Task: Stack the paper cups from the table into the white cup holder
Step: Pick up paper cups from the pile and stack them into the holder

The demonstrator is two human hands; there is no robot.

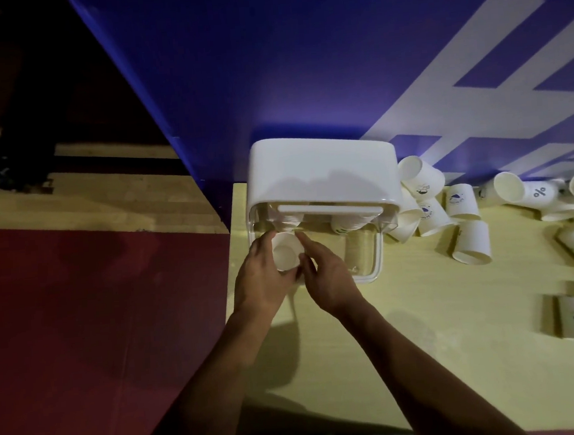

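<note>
1. White paper cup (284, 254) sits pinched between my fingers, left hand (259, 281) and right hand (330, 277) curled round opposite sides.
2. I'd keep it square to the nested cups (287, 217) just past my fingertips, pressing lightly.
3. Boxy white plastic cup holder (319, 170) beyond holds another stack (346, 224) rightward; loose cups (471, 240) lie farther right.

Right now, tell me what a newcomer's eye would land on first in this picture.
First, the two hands at the centre: the left hand and right hand hold one paper cup between them at the open front of the white cup holder, which stands against the blue wall. Next, the loose cups scattered over the yellow table to the holder's right, many tipped over.
</note>
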